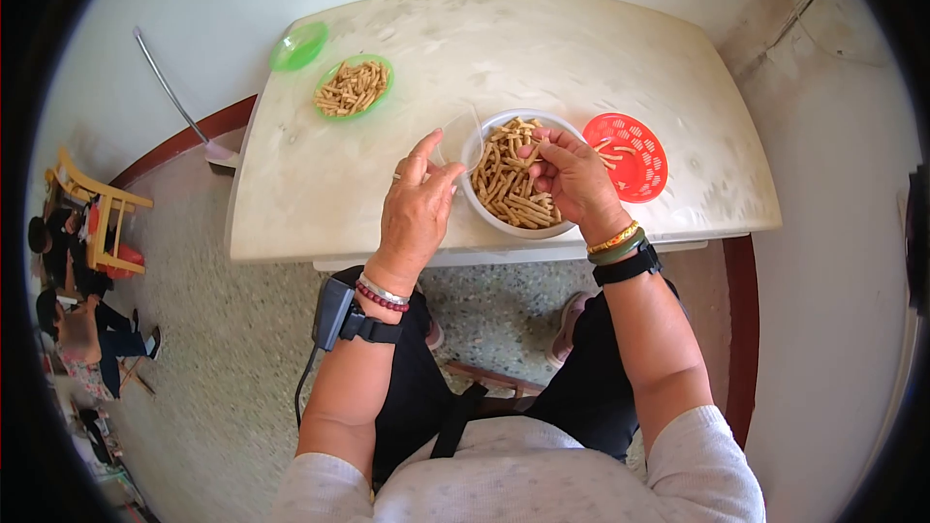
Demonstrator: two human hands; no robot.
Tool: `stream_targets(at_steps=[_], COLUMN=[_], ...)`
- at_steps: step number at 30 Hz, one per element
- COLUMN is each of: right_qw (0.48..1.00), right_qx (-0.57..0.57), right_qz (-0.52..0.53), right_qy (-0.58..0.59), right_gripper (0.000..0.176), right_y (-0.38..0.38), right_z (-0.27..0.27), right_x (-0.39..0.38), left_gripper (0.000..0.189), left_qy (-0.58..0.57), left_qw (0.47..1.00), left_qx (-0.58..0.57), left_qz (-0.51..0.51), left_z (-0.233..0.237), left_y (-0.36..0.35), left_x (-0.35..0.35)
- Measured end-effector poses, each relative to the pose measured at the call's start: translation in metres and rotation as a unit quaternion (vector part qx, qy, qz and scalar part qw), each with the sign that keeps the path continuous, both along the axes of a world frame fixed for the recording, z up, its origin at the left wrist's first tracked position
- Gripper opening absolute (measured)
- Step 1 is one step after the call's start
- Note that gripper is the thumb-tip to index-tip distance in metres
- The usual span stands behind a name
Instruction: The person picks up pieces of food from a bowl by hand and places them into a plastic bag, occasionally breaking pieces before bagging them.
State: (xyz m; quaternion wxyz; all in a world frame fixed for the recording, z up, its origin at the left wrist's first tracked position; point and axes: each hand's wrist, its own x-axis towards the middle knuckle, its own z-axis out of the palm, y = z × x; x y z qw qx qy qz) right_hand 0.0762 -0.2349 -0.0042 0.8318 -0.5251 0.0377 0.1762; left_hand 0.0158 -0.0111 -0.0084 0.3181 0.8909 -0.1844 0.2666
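Note:
A white bowl full of short tan sticks stands near the table's front edge. To its left, my left hand pinches a thin, see-through plastic piece between thumb and fingers; its far end reaches the bowl's rim. My right hand is over the bowl's right side, fingertips pinched together on a tan stick, partly hidden by the fingers. Just right of that hand lies a red perforated basket with a few sticks inside.
At the table's back left are a green plate heaped with sticks and an empty green dish. A long-handled tool leans at the left wall. Farther left, people sit near a wooden chair.

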Motion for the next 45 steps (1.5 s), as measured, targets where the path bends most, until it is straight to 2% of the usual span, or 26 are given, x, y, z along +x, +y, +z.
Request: stream_targets(at_steps=[5, 8, 10, 11, 12, 13, 14, 16, 17, 19, 22, 25, 27, 28, 30, 31, 33, 36, 38, 40, 41, 44, 45], right_qw=[1.000, 0.999, 0.999, 0.998, 0.998, 0.996, 0.996, 0.986, 0.987, 0.944, 0.960, 0.960, 0.961, 0.961, 0.960, 0.965, 0.970, 0.968, 0.972, 0.976, 0.978, 0.977, 0.975], right_qx=[-0.010, -0.005, 0.007, 0.014, 0.020, 0.026, 0.028, -0.033, -0.030, -0.099, -0.088, -0.063, -0.048, -0.072, -0.099, -0.098, -0.098, -0.137, -0.156, -0.152, -0.145, -0.149, -0.160], right_qz=[0.007, 0.015, 0.018, 0.015, 0.014, 0.017, 0.021, -0.039, -0.034, -0.054, 0.007, 0.006, 0.002, -0.002, -0.004, -0.016, -0.027, -0.049, -0.044, -0.026, -0.009, 0.004, 0.001], right_qy=[-0.026, -0.040, -0.041, -0.053, -0.065, -0.084, -0.084, -0.156, -0.156, -0.310, -0.265, -0.272, -0.271, -0.267, -0.260, -0.242, -0.222, -0.204, -0.169, -0.151, -0.150, -0.154, -0.155], right_gripper=[0.016, 0.015, 0.014, 0.013, 0.012, 0.011, 0.011, 0.011, 0.011, 0.014, 0.015, 0.015, 0.014, 0.015, 0.016, 0.017, 0.019, 0.020, 0.018, 0.018, 0.018, 0.018, 0.018], right_y=[-0.009, -0.014, -0.015, -0.015, -0.015, -0.018, -0.016, -0.011, -0.008, -0.002, -0.003, -0.002, -0.001, -0.002, 0.000, 0.001, 0.002, -0.007, -0.012, -0.011, -0.008, 0.002, 0.005], right_z=[-0.001, 0.000, 0.002, 0.004, 0.006, -0.002, 0.000, 0.007, 0.009, 0.010, 0.015, 0.014, 0.014, 0.014, 0.016, 0.019, 0.020, 0.017, 0.016, 0.015, 0.011, 0.005, 0.005], right_x=[-0.007, -0.011, -0.014, -0.017, -0.018, -0.017, -0.020, -0.030, -0.034, -0.042, -0.048, -0.046, -0.042, -0.039, -0.035, -0.033, -0.029, -0.020, -0.015, -0.015, -0.015, -0.011, -0.010], left_gripper=[0.038, 0.037, 0.032, 0.023, 0.023, 0.020, 0.019, 0.023, 0.026, 0.027, 0.031, 0.028, 0.019, 0.019, 0.011, 0.011, 0.008, 0.010, 0.010, 0.010, 0.010, 0.011, 0.012], left_qy=[0.013, -0.052, -0.015, 0.006, 0.004, 0.182, 0.350, 0.404, 0.419, 0.393, 0.352, 0.344, 0.352, 0.354, 0.330, 0.332, 0.251, 0.203, 0.213, 0.316, 0.317, 0.213, 0.194], left_qw=[1.000, 0.999, 0.993, 0.990, 0.990, 0.943, 0.846, 0.740, 0.703, 0.702, 0.702, 0.687, 0.742, 0.740, 0.815, 0.813, 0.884, 0.897, 0.899, 0.831, 0.830, 0.921, 0.932], left_qx=[0.015, -0.007, -0.120, -0.140, -0.138, -0.268, -0.386, -0.512, -0.547, -0.572, -0.605, -0.623, -0.545, -0.545, -0.460, -0.462, -0.384, -0.385, -0.380, -0.455, -0.457, -0.320, -0.296], left_qz=[-0.001, 0.014, -0.007, -0.030, -0.030, -0.077, -0.118, -0.164, -0.175, -0.159, -0.130, -0.149, -0.169, -0.171, -0.125, -0.125, -0.086, -0.077, -0.050, -0.044, -0.043, -0.059, -0.075], left_z=[0.010, 0.020, 0.031, 0.037, 0.042, 0.045, 0.047, 0.040, 0.036, 0.021, 0.020, 0.018, 0.016, 0.015, 0.021, 0.023, 0.026, 0.019, 0.013, 0.010, 0.009, 0.011, 0.013], left_y=[-0.006, -0.010, -0.013, -0.016, -0.020, -0.026, -0.031, -0.044, -0.048, -0.053, -0.059, -0.059, -0.056, -0.057, -0.058, -0.057, -0.052, -0.040, -0.037, -0.036, -0.036, -0.039, -0.041], left_x=[-0.005, -0.009, -0.017, -0.022, -0.027, -0.033, -0.038, -0.040, -0.037, -0.025, -0.014, -0.007, -0.001, 0.002, 0.007, 0.011, 0.017, 0.019, 0.015, 0.010, 0.007, 0.002, -0.001])
